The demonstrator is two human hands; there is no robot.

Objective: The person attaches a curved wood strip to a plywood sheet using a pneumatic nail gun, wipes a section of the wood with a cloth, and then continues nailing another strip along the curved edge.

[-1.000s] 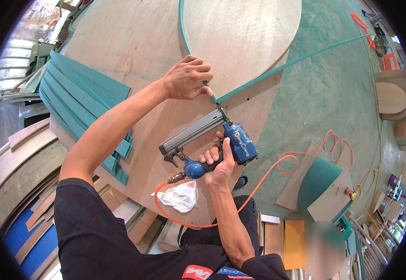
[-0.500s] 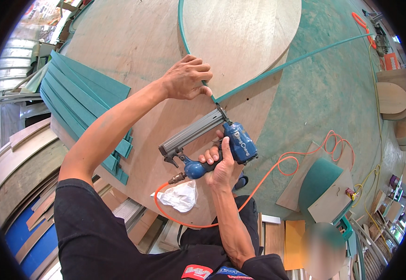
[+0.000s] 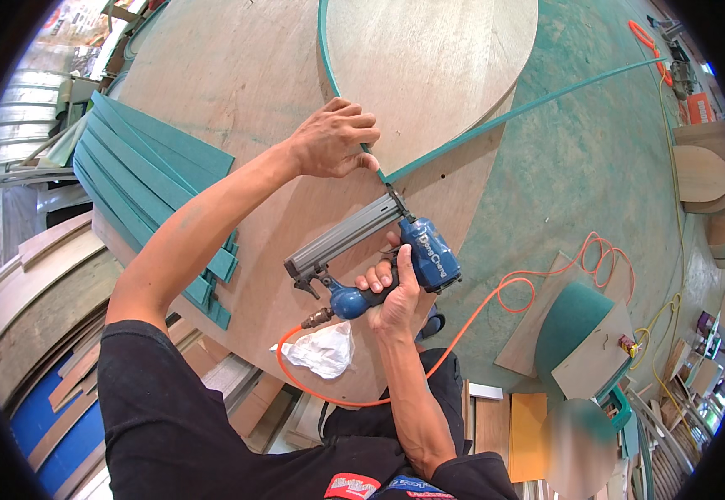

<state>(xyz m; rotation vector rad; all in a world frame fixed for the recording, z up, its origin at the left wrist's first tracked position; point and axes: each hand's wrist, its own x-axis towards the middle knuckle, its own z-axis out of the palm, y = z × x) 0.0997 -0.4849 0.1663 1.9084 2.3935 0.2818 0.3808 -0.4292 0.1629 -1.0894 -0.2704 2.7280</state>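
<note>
A pale rounded wooden board [image 3: 437, 67] lies on the large plywood sheet in front of me. Thin green edging strip [image 3: 324, 50] follows its left side, and a long green strip [image 3: 537, 107] runs off to the far right; the two meet near the board's close tip. My left hand [image 3: 336, 137] is closed on the edging just above that meeting point. A blue and grey nail gun [image 3: 346, 236] rests in my right hand [image 3: 391, 292], fingers wrapped round its black handle. Its nose touches or nearly touches the green strips' meeting point.
Green strips [image 3: 129, 183] lie stacked on the plywood sheet [image 3: 287, 204] at left. An orange air hose [image 3: 458, 342] loops from the gun across to the floor at right. A crumpled white bag or cloth [image 3: 321, 352] lies near me. Cut boards [image 3: 587, 350] stand at lower right.
</note>
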